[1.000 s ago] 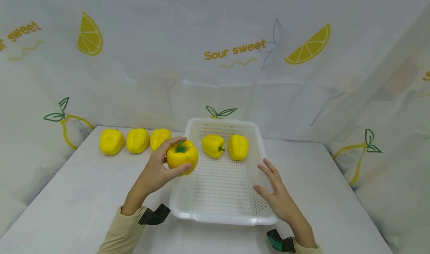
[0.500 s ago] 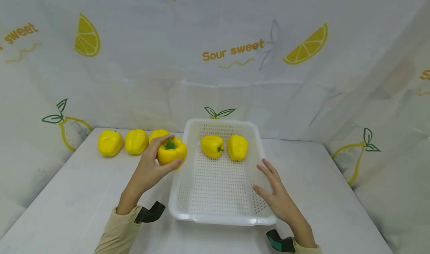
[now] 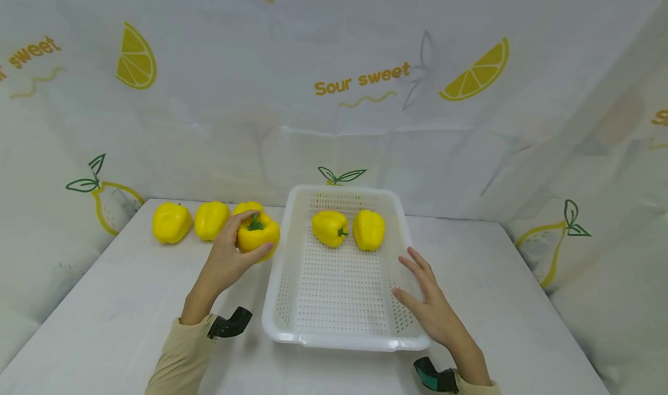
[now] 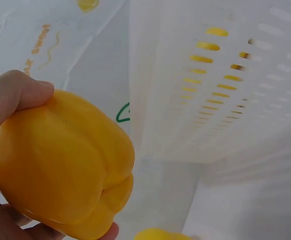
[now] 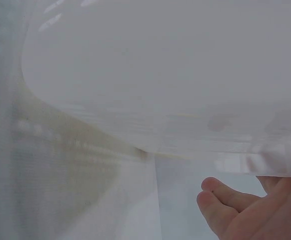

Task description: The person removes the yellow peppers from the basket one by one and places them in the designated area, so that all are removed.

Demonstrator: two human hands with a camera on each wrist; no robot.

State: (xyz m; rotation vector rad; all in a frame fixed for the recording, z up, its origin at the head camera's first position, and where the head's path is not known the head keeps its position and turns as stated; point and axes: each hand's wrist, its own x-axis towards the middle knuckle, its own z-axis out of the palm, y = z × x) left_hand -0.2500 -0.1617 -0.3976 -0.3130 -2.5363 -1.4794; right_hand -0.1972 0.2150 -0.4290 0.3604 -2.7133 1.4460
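Note:
My left hand grips a yellow bell pepper just outside the basket's left side, its green stem facing up. In the left wrist view, the thumb and fingers wrap the pepper beside the perforated basket wall. My right hand rests at the right rim of the white plastic basket, fingers relaxed and apart, thumb reaching over the inside. The right wrist view has its fingertips outside the wall. Two yellow bell peppers, one on its side and another, lie in the basket's far part.
At the table's back left stand two yellow bell peppers, and a third pepper is partly hidden behind the held one. A white printed curtain hangs along the back of the white table.
My left hand has moved left with the pepper, from over the basket's left rim to outside it, nearer the row on the table. The right hand has stayed in place.

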